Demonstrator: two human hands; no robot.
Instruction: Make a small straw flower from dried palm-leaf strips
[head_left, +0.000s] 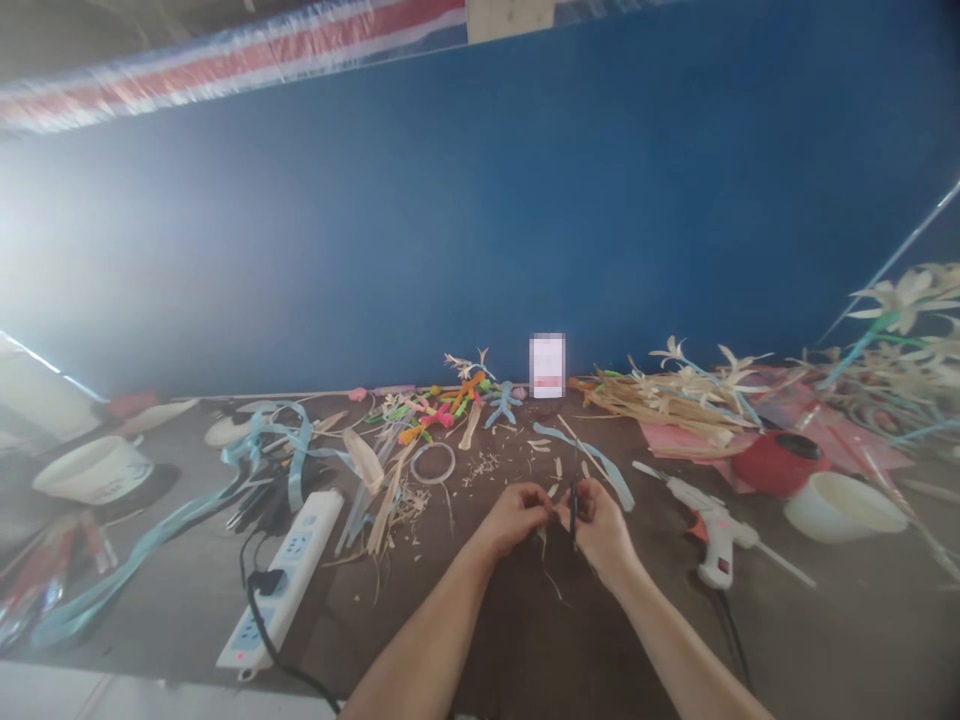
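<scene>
Near the middle of the dark table, my left hand (517, 517) and my right hand (595, 520) almost touch. The fingers of my left hand are pinched together on something too small to make out. My right hand is closed around a thin dark tool (574, 505), which looks like scissors and points away from me. A thin pale strand (553, 575) hangs down between the hands. Small pale scraps (482, 465) and a clear ring (433, 464) lie beyond my left hand. A light blue ribbon (600, 460) lies beyond my right hand.
A glue gun (716, 530), a white bowl (845, 507) and a red round object (780, 462) are at the right. Dried husk flowers (697, 385) lie behind. At the left are a power strip (289, 580), another bowl (94, 470) and blue ribbons (150, 540).
</scene>
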